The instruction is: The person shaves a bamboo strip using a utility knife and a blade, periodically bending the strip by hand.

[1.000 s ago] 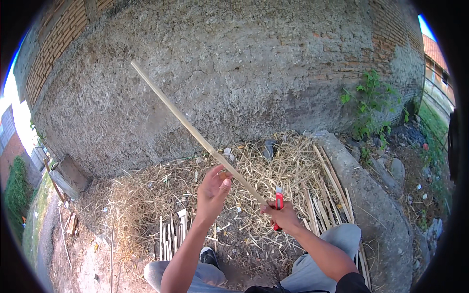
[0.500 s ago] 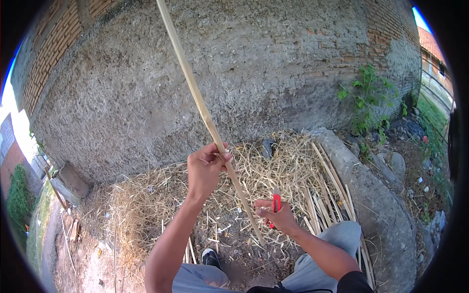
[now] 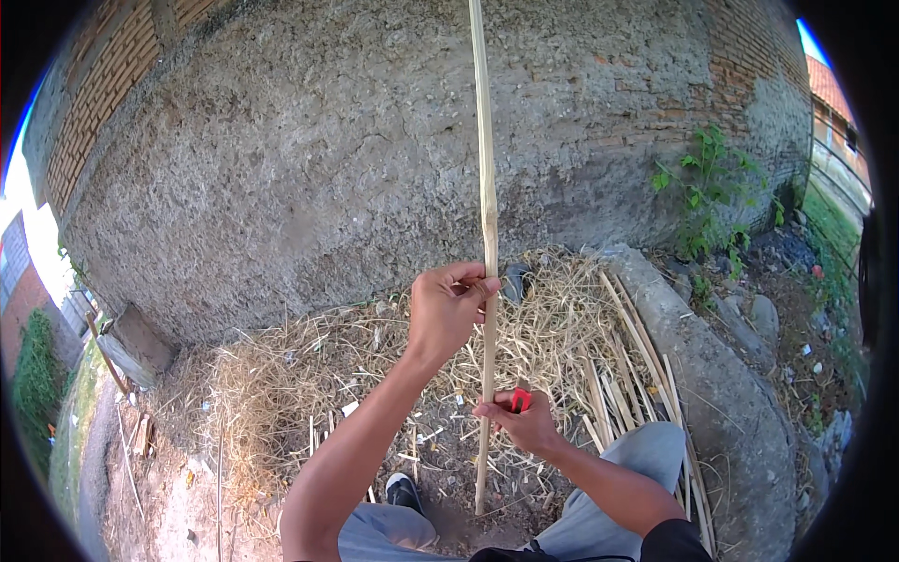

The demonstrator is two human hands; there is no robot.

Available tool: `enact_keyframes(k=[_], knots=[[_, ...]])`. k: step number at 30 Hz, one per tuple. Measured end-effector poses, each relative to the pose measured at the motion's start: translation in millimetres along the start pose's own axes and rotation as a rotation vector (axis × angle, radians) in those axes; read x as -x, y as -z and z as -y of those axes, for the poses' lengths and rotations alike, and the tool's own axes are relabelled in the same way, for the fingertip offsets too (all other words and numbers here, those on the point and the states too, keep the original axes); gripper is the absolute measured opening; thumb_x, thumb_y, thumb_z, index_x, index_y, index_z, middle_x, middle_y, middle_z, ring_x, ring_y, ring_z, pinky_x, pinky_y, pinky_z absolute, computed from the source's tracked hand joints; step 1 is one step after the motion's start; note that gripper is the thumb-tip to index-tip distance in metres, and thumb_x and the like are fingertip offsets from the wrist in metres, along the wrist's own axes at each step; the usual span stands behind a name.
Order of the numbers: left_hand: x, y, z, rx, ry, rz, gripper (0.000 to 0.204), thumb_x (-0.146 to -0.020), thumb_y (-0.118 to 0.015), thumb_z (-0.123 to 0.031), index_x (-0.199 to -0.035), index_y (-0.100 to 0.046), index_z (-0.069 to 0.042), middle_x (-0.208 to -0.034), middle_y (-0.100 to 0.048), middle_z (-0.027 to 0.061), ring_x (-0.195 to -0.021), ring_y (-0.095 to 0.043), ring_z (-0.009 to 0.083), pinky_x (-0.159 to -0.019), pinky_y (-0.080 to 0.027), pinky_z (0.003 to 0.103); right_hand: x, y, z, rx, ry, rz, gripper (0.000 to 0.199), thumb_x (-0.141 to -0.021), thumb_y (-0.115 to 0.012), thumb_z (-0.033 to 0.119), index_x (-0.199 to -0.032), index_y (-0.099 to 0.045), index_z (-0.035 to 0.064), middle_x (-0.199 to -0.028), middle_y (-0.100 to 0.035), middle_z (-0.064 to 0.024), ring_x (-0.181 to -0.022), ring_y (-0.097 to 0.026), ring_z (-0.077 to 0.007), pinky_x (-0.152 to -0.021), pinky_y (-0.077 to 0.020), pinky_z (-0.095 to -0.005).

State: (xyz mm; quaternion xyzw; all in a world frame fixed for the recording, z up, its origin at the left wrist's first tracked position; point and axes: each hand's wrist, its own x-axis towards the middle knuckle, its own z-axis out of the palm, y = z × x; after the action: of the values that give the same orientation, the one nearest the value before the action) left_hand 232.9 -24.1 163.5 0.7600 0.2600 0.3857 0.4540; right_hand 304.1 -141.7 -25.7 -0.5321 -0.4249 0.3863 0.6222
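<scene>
Above the straw [image 3: 281, 393], our left hand [image 3: 448, 309] grips the cane [image 3: 486, 187] upright, right hand [image 3: 524, 423] clutching cane and red tool [image 3: 521, 400]; keep it steady

**Bare ground at the foot of the wall**

The dirt ground [image 3: 159, 487] runs up to the rough plastered wall [image 3: 309, 178]. At the wall's foot lies a heap of dry straw [image 3: 281, 393]. To the right of the straw, split bamboo strips [image 3: 637, 347] lie beside a concrete curb [image 3: 712, 375].
</scene>
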Motion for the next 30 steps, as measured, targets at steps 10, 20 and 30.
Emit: enact_keyframes(k=[10, 20, 30], knots=[[34, 3, 81, -0.084, -0.005, 0.29, 0.063, -0.094, -0.066, -0.028, -0.14, -0.038, 0.003, -0.121, -0.061, 0.0188, -0.114, -0.06, 0.0248, -0.096, -0.05, 0.039, -5, 9, 19, -0.118, 0.007, -0.131, 0.023, -0.088, -0.075, 0.024, -0.095, -0.076, 0.0014, -0.069, -0.064, 0.0015, -0.058, -0.052, -0.0034, -0.052, -0.0439, -0.023], [153, -39, 135, 0.012, 0.439, 0.426, 0.037, -0.105, -0.046, -0.024, -0.125, -0.049, 0.006, -0.082, -0.064, 0.0086, -0.071, -0.062, 0.0117, -0.064, -0.051, 0.026, -34, 48, 29, -0.138, 0.058, -0.296, 0.021, -0.09, -0.073, 0.019, -0.094, -0.074, -0.001, -0.082, -0.074, -0.0043, -0.053, -0.054, -0.0022, -0.046, -0.0423, -0.0189], [166, 3, 105, 0.572, 0.736, 0.277, 0.034, -0.107, -0.035, -0.022, -0.127, -0.047, 0.003, -0.077, -0.049, 0.0026, -0.049, -0.026, 0.0036, -0.045, -0.024, 0.02, 1, 48, 22, 0.82, 0.29, -0.274, 0.04, -0.097, -0.055, 0.031, -0.127, -0.053, 0.0045, -0.087, -0.069, -0.0134, -0.065, -0.067, -0.0321, -0.06, -0.0528, -0.0435]])
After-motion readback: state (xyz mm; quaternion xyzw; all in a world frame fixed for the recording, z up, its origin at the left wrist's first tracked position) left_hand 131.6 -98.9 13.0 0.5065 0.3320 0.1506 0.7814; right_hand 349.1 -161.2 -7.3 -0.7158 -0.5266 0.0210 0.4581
